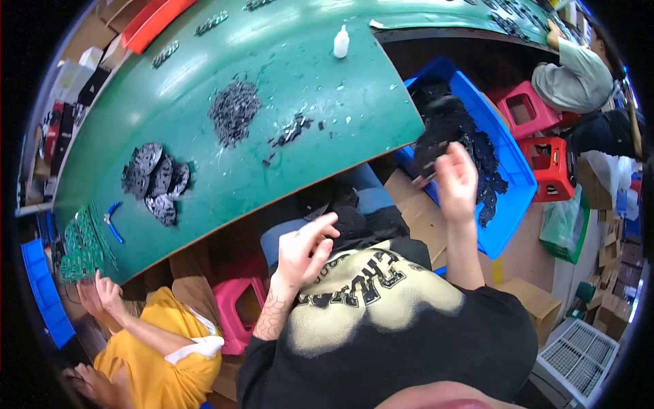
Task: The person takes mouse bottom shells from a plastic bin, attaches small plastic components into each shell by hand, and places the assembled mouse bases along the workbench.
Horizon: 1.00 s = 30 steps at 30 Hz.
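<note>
My right hand (455,178) is raised at the near edge of a blue bin (507,198). Its bent fingers are against a thin black plastic part (436,140), whose far end is blurred by motion. Inside the bin lies a heap of similar black parts (485,160). Over my lap, my left hand (306,249) is open, fingers partly curled and apart, with nothing seen between them. Dark pieces (340,208) rest on my lap just beyond it, partly under the table edge; their shape is hard to make out.
On the green table (286,177) are a pile of small black pieces (234,112), stacked black round parts (157,178), a white bottle (341,42) and blue-handled pliers (113,221). A co-worker in yellow (160,341) handles green frames (85,238) at left. Pink stools (238,310) stand nearby.
</note>
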Motion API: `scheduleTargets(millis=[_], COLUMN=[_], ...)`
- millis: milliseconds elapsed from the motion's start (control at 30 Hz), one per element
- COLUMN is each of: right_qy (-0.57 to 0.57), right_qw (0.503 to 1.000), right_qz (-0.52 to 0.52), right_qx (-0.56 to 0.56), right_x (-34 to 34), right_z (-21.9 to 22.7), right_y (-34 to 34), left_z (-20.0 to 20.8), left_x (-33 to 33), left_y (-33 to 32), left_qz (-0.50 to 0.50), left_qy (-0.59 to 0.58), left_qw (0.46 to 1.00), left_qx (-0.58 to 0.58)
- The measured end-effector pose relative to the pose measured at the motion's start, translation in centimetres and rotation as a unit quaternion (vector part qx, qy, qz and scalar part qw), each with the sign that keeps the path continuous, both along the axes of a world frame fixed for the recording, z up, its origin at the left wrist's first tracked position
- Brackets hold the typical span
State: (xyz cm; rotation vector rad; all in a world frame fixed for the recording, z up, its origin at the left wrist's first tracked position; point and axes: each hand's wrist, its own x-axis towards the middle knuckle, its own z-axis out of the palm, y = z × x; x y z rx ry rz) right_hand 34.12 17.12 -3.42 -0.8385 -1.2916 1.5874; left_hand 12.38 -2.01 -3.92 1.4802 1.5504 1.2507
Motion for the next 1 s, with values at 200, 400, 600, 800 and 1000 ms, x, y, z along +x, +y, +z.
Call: scheduleTargets(millis=[200, 400, 600, 800, 1000], right_qy=[-0.101, -0.225, -0.659, -0.352, -0.323], right_qw=[0.949, 0.891, 0.728, 0.882, 0.823], right_qz=[-0.274, -0.302, -0.165, -0.228, 0.296], right_qx=[-0.120, -0.253, -0.087, 0.215, 0.361], right_x=[12.0, 13.6, 13.9, 0.4, -16.2], right_z=[-13.7, -20.0, -14.7, 0.1, 5.7], right_y=[13.9, 24.3, 22.6, 15.9, 8.8], left_z=[-5.8, -6.4, -6.2, -3.7, -3.5], left_x=[-1.7, -2.1, -1.4, -1.7, -1.9], left_y=[2.7, 6.5, 5.7, 1.6, -0.3], left_qz=[0.123, 0.066, 0.086, 0.090, 0.076], left_qy=[0.284, 0.333, 0.260, 0.192, 0.264], left_qw=[0.942, 0.898, 0.920, 0.946, 0.961], left_qx=[-0.128, -0.281, -0.280, -0.247, 0.022])
